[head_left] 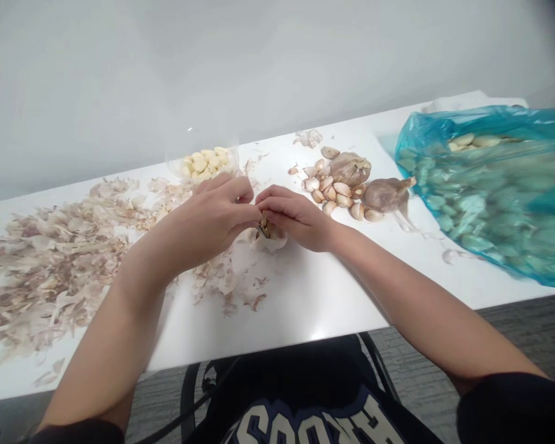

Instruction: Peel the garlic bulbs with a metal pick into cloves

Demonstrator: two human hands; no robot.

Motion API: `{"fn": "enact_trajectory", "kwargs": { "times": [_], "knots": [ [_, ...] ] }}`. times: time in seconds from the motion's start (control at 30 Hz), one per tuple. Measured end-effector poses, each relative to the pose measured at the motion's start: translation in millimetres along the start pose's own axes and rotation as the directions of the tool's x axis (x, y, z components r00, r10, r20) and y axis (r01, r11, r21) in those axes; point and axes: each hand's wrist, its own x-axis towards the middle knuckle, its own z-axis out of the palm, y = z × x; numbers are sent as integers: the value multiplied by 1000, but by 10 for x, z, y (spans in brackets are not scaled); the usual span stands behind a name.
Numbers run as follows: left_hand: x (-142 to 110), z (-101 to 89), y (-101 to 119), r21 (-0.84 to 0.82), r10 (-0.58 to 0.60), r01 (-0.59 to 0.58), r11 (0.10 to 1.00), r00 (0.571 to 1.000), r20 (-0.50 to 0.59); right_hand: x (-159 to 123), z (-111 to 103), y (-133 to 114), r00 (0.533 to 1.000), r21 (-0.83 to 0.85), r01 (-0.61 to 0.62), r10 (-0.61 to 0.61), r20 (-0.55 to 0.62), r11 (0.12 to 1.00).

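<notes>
My left hand [215, 209] and my right hand [298, 216] meet over the middle of the white table, fingertips nearly touching. Between and just below them shows a pale garlic bulb [274, 242] with a dark, dry piece at its top. My fingers are closed on it, the left at its upper left and the right from the other side. The hands cover much of the bulb. Behind my left hand stands a clear container [231, 160] of peeled garlic cloves [206, 161]. Unpeeled cloves [326, 185] lie in a cluster beyond my right hand.
A wide heap of garlic skins [60, 265] spreads over the left side, with more scraps near the front. Two whole garlic bulbs [350, 168] sit beside the unpeeled cloves. At the right, a blue plastic bag [490, 197] holds many pale pieces. A wall rises behind the table [277, 320].
</notes>
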Motion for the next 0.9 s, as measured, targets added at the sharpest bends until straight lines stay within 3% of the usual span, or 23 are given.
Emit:
{"fn": "enact_trajectory", "kwargs": {
  "times": [0.37, 0.57, 0.9],
  "knots": [
    [-13, -6, 19, 35, 55, -55, 998, 998, 6, 1, 7, -18, 1000, -25, -28, 28, 1, 999],
    [-73, -49, 81, 80, 36, -37, 996, 999, 9, 6, 59, -6, 995, -181, 69, -81, -58, 981],
    [-412, 54, 440, 152, -85, 104, 983, 988, -127, 30, 153, 35, 982, -249, 75, -114, -148, 966]
  ]
}}
